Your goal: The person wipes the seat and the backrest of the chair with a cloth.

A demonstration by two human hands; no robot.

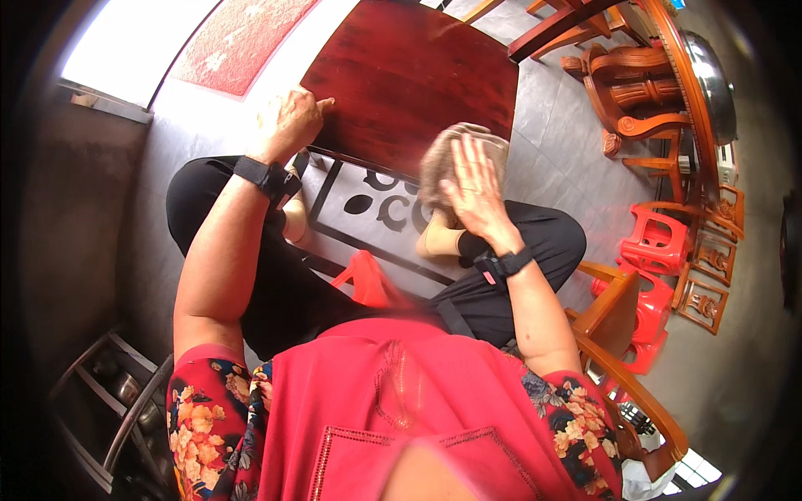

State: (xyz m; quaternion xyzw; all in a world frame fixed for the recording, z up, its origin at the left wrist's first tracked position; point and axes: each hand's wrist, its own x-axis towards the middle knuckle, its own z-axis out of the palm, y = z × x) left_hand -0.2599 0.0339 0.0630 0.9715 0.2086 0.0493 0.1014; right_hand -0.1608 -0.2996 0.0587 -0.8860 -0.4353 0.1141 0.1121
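A polished dark red wooden panel (409,75), flat like a seat or small tabletop, lies in front of my knees. My left hand (291,123) is at its near left corner, fingers curled down at the edge and thumb stretched out over the top. The undersides of those fingers are hidden. On the panel's near right corner rests a folded brown-grey cloth (436,171). My right hand (476,184) lies flat on the cloth with its fingers stretched out.
Below me is a red plastic stool (368,280), partly hidden. Red plastic stools (656,238) and a wooden chair (614,313) stand at right. Carved wooden furniture (643,92) fills the far right. A metal rack (117,401) is at lower left, a red mat (242,42) at far left.
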